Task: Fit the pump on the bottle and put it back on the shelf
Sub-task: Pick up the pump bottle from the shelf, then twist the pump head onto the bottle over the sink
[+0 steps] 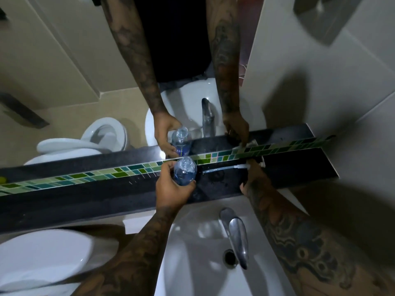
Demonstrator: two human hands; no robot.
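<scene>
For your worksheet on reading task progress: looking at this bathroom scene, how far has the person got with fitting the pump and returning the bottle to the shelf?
Early stage. Done: nothing is fitted yet; the bottle has an open neck. In hand: the left hand grips the bottle over the dark shelf, while the right hand holds the pump, its tube pointing towards the bottle. Left: insert the tube, fasten the pump, set the bottle on the shelf.

Dim, murky pic w/ a cool grey cast — little light overall. Brightest spots sit below the hands: glare on the white sink [192,253] and a sheen on the chrome tap [237,236]. A big soft shadow falls on the wall [320,99] above the right hand [253,178]. Wide-angle bend curves the shelf [85,193] — forearms near the bottom edge look soft, stretched.
</scene>
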